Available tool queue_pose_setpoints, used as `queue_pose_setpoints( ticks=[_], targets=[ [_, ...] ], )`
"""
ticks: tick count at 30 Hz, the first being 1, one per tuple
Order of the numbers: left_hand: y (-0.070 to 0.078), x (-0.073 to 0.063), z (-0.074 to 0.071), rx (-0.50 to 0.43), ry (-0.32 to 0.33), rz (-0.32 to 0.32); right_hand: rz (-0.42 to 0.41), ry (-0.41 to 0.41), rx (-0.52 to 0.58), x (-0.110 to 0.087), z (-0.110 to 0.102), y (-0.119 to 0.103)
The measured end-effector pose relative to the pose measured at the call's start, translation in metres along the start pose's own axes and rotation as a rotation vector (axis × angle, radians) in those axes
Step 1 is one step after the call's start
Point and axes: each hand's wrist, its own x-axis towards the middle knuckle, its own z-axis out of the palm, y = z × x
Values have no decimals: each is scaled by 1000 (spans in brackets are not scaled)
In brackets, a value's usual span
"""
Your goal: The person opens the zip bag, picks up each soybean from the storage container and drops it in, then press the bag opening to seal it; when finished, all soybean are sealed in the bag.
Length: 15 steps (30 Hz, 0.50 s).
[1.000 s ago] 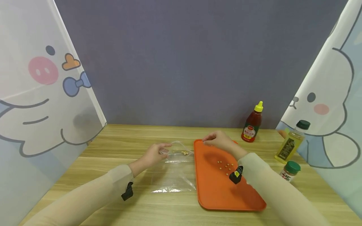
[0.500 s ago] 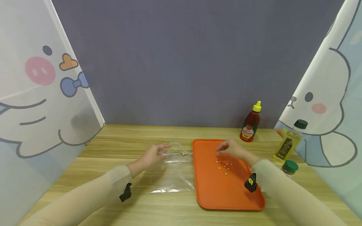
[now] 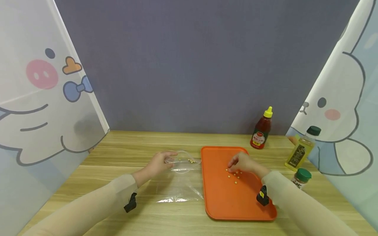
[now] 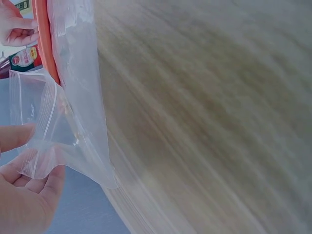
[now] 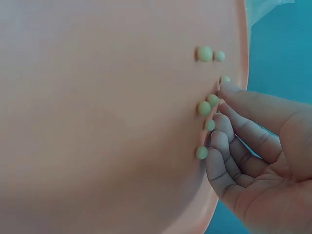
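Note:
My left hand [image 3: 159, 161] pinches the edge of a clear zip-lock bag [image 3: 179, 188] lying on the table, its mouth held apart. Several yellowish soybeans [image 3: 191, 161] sit inside near the mouth. In the left wrist view, the thumb and fingers grip the bag's film [image 4: 41, 161]. Over the orange tray [image 3: 227, 203], my right hand [image 3: 243, 163] reaches down among several loose soybeans [image 5: 204, 108]. Its thumb and index finger stand slightly apart close to the beans; no bean is plainly seen between them. The fingers partly cover some beans in the head view.
Beyond the tray's far right corner stands a red sauce bottle [image 3: 261, 131] with a yellow cap. To the right are an oil bottle [image 3: 299, 152] and a green-lidded spice jar [image 3: 302, 177], partly behind my right sleeve. A grey wall [image 3: 189, 65] closes the back.
My right hand has moved from the tray's far left edge rightward and down to the beans on the tray. The left hand keeps its grip on the bag, nearly still.

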Motion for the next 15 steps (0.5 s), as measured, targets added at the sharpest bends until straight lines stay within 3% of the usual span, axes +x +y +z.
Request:
queue_pose_setpoints(
  ticks=[15],
  targets=[
    [-1, 2, 2, 26, -1, -7, -21, 10, -11, 2, 3, 5]
  ],
)
